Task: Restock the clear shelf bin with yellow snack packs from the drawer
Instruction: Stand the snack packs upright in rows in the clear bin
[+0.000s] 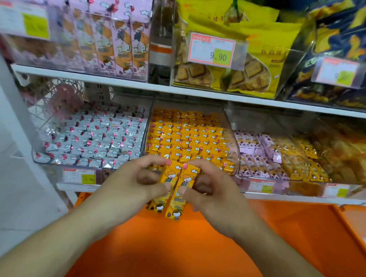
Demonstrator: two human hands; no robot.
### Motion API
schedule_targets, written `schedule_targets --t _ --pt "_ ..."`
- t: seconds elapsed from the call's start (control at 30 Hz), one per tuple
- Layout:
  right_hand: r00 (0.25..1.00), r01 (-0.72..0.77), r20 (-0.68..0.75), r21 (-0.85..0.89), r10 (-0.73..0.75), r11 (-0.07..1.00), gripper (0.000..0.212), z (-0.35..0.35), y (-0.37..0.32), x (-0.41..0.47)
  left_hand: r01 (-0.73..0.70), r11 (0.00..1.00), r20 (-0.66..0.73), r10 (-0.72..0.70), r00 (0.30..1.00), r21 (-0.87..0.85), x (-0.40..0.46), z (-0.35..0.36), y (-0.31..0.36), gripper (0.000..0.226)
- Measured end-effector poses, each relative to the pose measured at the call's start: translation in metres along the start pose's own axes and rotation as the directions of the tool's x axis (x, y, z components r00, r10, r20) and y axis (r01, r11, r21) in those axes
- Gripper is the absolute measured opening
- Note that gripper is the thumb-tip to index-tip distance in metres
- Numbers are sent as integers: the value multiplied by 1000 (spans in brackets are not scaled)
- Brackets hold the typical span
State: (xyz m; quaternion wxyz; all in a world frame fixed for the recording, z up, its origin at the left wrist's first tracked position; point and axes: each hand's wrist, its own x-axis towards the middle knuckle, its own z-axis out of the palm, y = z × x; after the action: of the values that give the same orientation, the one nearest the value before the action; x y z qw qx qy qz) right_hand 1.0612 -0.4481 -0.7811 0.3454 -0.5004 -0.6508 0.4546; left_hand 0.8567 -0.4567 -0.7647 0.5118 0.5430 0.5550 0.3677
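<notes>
Nearest the camera, two bare forearms reach forward over the orange drawer (193,255), whose flat orange surface spreads beneath and behind both hands. The left hand (131,180) and the right hand (213,188) meet side by side, and each grip is clamped on the yellow snack packs (175,193): thumbs press the front faces, and the forefingers curl over the top ends. The packs stand upright and touch along their long edges, the left grip on the left one, the right grip on the right one. Their lower ends hang below the thumbs, above the drawer.

Just beyond the fingertips sits the clear shelf bin (234,149), already packed with rows of the same yellow packs (186,136), its curved front wall right behind the held ones. To the left of the grips, a neighbouring bin holds silver-wrapped packs (93,138); to the right, another bin holds pink packs (255,150) and further yellow ones. Price tags (79,176) hang along the shelf edge on either side of the hands.

Farther off and above the grips, the upper shelf (117,83) carries tall pink boxes (110,43) on the left, yellow biscuit bags (256,57) straight ahead with a tag reading 9.90, and dark blue bags (348,37) on the right.
</notes>
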Motion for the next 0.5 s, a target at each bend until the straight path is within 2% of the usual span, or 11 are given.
schedule_targets --t 0.13,0.3,0.5 --pt "993 78 -81 -45 -82 996 33 -27 -12 20 -93 992 -95 100 990 81 22 -3 18 35" --pt "974 125 -165 -166 -152 978 37 -43 -18 56 -202 945 -165 249 954 258 54 -11 37 33" --pt "979 100 -124 -413 -164 905 43 -31 0 77 -146 940 -130 193 972 308 82 -5 10 36"
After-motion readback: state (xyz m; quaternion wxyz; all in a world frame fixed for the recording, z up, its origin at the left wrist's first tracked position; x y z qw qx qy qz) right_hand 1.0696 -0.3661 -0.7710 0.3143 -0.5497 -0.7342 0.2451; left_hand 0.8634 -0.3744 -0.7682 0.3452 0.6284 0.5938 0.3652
